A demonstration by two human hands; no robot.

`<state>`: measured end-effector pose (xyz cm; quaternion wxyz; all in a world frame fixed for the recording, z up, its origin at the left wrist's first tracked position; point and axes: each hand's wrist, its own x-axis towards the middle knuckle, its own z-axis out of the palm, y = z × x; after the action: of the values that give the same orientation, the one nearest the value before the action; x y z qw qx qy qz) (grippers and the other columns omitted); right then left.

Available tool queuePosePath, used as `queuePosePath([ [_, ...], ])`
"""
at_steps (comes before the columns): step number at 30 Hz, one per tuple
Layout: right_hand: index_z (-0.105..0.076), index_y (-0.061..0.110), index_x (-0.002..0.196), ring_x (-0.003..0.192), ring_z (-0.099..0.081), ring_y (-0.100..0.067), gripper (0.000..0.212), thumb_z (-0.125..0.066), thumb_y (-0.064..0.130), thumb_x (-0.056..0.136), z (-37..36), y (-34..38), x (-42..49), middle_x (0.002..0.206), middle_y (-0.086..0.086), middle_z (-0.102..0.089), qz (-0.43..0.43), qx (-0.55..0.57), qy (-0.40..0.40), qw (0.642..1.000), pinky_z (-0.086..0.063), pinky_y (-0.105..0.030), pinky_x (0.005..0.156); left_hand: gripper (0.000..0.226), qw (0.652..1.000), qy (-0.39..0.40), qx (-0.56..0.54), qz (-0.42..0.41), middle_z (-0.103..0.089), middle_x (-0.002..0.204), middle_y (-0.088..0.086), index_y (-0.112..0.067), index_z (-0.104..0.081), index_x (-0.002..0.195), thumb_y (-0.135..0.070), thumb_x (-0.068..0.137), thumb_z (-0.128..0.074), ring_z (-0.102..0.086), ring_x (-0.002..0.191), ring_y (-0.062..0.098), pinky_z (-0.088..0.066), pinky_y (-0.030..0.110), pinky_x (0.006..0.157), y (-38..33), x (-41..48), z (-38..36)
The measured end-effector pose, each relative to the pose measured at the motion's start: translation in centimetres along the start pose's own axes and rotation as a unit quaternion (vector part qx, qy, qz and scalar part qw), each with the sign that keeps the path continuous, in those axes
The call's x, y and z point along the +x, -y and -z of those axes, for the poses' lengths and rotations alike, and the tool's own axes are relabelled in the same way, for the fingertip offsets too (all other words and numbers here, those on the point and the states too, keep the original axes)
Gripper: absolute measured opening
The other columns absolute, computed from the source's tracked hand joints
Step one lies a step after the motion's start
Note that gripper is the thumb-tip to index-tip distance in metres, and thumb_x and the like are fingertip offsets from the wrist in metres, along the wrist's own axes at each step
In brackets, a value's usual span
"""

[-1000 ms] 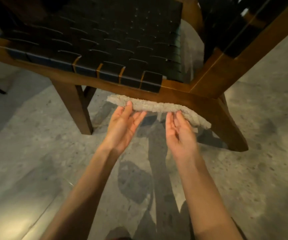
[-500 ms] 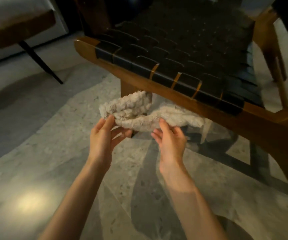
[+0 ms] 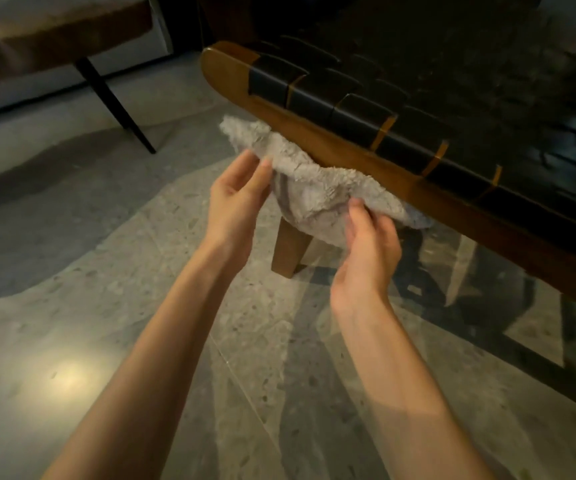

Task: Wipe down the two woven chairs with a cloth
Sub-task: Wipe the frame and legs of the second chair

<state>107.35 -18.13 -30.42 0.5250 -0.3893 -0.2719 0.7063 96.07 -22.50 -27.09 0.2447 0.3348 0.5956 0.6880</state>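
Observation:
A fluffy grey cloth [image 3: 314,188] hangs bunched between both hands, just in front of the wooden front rail [image 3: 314,140] of a chair with a black woven seat [image 3: 401,109]. My left hand [image 3: 238,199] pinches the cloth's left part between thumb and fingers. Lower to the right, my right hand [image 3: 371,237] grips the other end, its thumb on top of the fabric. The cloth's upper edge lies against the rail. Only one woven chair is in view.
A wooden chair leg [image 3: 291,247] stands right behind the cloth. At upper left is a padded bench [image 3: 47,26] with a thin black leg [image 3: 113,102]. The floor [image 3: 106,306] is speckled grey stone with a bright light spot.
The cloth, stretched flat along the rail a second ago, is now gathered into a bunch between both hands. My view has swung to the chair's left front corner.

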Motion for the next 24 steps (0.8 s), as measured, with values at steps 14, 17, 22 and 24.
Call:
queuePosePath([
  [14,-0.04,0.018,0.137,0.118,-0.044,-0.011,0.037,-0.042,0.026,0.101,-2.3,-3.3,3.0,0.132,0.003,-0.05,0.246,-0.302,0.106,0.915,-0.034,-0.02,0.096,0.022,0.978,0.088,0.168,-0.084,-0.059,0.117,0.016,-0.007,-0.052,0.118,-0.013,0.101,-0.04,-0.058,0.108,0.023,-0.047,0.042,0.095,2.3,2.9,-1.7],
  [17,-0.038,0.014,0.137,0.109,-0.039,-0.007,0.038,-0.038,0.026,0.101,-2.4,-4.4,3.3,0.134,-0.003,-0.047,0.283,-0.352,0.075,0.889,-0.028,-0.011,0.091,0.012,0.971,0.089,0.193,-0.112,-0.057,0.091,0.007,-0.009,-0.053,0.103,-0.01,0.1,-0.041,-0.053,0.08,0.011,-0.044,0.025,0.072,3.5,3.0,-1.2],
  [22,-0.034,0.002,0.139,0.114,-0.042,-0.021,0.04,-0.038,0.016,0.102,-1.6,-7.1,3.4,0.138,-0.016,-0.043,0.318,-0.428,0.063,0.844,-0.03,-0.023,0.095,0.029,0.963,0.088,0.238,-0.088,-0.039,0.073,-0.011,-0.023,-0.043,0.077,-0.003,0.098,-0.041,-0.039,0.063,-0.003,-0.031,0.011,0.062,7.3,2.7,0.1],
  [24,-0.037,-0.002,0.136,0.117,-0.046,-0.027,0.038,-0.041,0.012,0.101,-0.8,-8.3,3.9,0.135,-0.019,-0.046,0.31,-0.441,0.078,0.839,-0.032,-0.023,0.095,0.035,0.96,0.094,0.254,-0.07,-0.037,0.072,-0.012,-0.029,-0.039,0.073,-0.005,0.099,-0.041,-0.04,0.06,-0.007,-0.031,0.009,0.059,9.0,2.8,0.8],
])
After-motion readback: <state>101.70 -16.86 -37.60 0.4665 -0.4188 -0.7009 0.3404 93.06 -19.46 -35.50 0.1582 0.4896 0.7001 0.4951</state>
